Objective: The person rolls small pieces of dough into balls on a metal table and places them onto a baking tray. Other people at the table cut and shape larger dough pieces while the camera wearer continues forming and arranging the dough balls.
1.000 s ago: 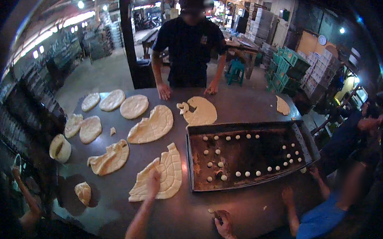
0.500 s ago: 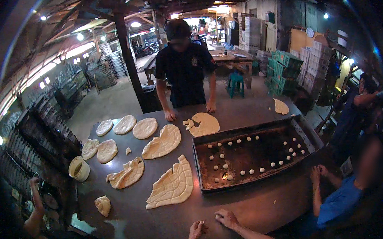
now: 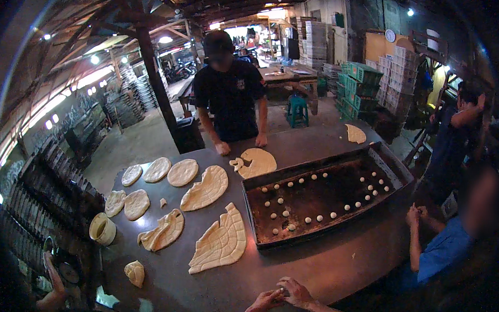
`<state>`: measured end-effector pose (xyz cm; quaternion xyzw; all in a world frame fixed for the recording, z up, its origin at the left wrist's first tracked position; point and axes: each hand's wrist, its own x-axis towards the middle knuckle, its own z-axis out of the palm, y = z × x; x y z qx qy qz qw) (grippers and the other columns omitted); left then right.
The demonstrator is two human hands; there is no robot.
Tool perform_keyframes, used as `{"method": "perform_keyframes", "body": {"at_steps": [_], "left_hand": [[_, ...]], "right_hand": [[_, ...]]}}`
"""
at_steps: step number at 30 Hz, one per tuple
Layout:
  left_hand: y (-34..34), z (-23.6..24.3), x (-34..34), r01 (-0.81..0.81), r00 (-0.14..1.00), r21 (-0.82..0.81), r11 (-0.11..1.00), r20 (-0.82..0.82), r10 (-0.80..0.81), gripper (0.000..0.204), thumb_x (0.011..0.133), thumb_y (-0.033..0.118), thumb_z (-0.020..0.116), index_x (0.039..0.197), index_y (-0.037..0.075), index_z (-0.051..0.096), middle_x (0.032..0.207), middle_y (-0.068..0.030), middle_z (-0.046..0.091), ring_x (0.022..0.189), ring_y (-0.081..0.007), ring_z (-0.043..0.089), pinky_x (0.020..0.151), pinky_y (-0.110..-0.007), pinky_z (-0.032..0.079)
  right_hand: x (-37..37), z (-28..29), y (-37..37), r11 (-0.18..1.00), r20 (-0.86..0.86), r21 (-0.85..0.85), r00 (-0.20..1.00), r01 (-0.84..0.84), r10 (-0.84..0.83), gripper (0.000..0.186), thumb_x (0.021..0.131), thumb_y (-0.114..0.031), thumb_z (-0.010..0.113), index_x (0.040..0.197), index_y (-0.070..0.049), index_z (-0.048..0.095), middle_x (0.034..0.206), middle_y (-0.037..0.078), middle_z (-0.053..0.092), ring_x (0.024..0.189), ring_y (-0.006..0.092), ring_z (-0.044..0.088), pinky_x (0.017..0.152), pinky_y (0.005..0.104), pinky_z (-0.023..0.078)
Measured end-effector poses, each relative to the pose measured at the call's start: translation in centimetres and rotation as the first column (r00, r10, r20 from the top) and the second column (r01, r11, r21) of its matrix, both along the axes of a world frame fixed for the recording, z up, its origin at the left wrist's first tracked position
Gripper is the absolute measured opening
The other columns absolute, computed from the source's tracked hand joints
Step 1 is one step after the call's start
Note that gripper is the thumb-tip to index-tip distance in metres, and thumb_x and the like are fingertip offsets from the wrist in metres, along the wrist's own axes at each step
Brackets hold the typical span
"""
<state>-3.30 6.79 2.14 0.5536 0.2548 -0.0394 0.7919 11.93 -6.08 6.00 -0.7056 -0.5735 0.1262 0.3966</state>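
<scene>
Near the table's front edge my left hand (image 3: 268, 298) and my right hand (image 3: 295, 293) meet, fingers curled toward each other. A small pale piece of dough (image 3: 282, 290) shows between their fingertips, mostly hidden. Beyond them a big dark baking tray (image 3: 335, 224) holds several small round dough balls (image 3: 333, 215), spaced in rows. Left of the tray lies a large scored dough sheet (image 3: 220, 244) with a torn edge. A folded dough piece (image 3: 164, 231) and a small lump of dough (image 3: 135, 273) rest farther left.
Round dough discs (image 3: 183, 172) and a pale tub (image 3: 102, 229) occupy the table's left part. Across it a person (image 3: 229, 95) stands at a cut dough sheet (image 3: 258, 163). A person in blue (image 3: 444, 248) sits at the right. Another person's hand (image 3: 54, 275) shows lower left.
My right hand has lifted off the tabletop and come to my left hand; they now touch. The view has shifted slightly. The person at the right has brought their hands closer together.
</scene>
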Motion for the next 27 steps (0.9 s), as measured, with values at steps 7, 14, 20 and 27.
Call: {"method": "perform_keyframes", "body": {"at_steps": [7,14,20,27], "left_hand": [[0.3,-1.1,-0.8,0.101,0.99,-0.013,0.995,-0.095,-0.102,0.048,0.103,0.04,0.062,0.126,-0.002,0.067,0.118,-0.0076,0.07,0.11,-0.0164,0.064,0.097,-0.033,0.05],[-0.2,-2.2,-1.3,0.049,0.997,-0.035,0.998,-0.063,-0.051,0.042,0.101,0.034,0.066,0.125,0.0,0.069,0.114,-0.0055,0.07,0.103,-0.0156,0.062,0.09,-0.031,0.05],[0.2,-0.3,-1.3,0.2,0.965,0.021,0.98,-0.177,-0.193,0.043,0.101,0.036,0.065,0.126,0.002,0.069,0.113,-0.0067,0.071,0.103,-0.0161,0.063,0.092,-0.033,0.051],[0.0,-2.6,-0.7,0.227,0.958,-0.036,0.973,-0.17,-0.23,0.043,0.103,0.039,0.061,0.123,0.002,0.072,0.11,-0.0078,0.073,0.103,-0.0173,0.065,0.091,-0.034,0.052]], "right_hand": [[0.9,-1.8,-0.6,0.93,-0.245,-0.169,0.928,-0.328,0.282,0.048,0.091,-0.02,0.073,0.137,-0.011,0.061,0.126,0.014,0.068,0.116,0.0335,0.066,0.1,0.0422,0.053],[0.5,-2.9,-1.5,0.928,-0.235,-0.154,0.925,-0.338,0.298,0.037,0.093,-0.016,0.07,0.128,-0.009,0.066,0.124,0.011,0.068,0.115,0.0318,0.066,0.097,0.0411,0.054],[0.2,-0.2,-2.1,0.921,-0.226,-0.245,0.942,-0.302,0.249,0.037,0.092,-0.013,0.067,0.129,-0.012,0.066,0.123,0.009,0.066,0.116,0.033,0.064,0.096,0.0416,0.055],[0.2,-0.9,-1.7,0.885,-0.131,-0.374,0.961,-0.277,0.245,0.04,0.091,-0.011,0.066,0.131,-0.014,0.066,0.124,0.011,0.066,0.114,0.0332,0.065,0.096,0.0428,0.055]]}}
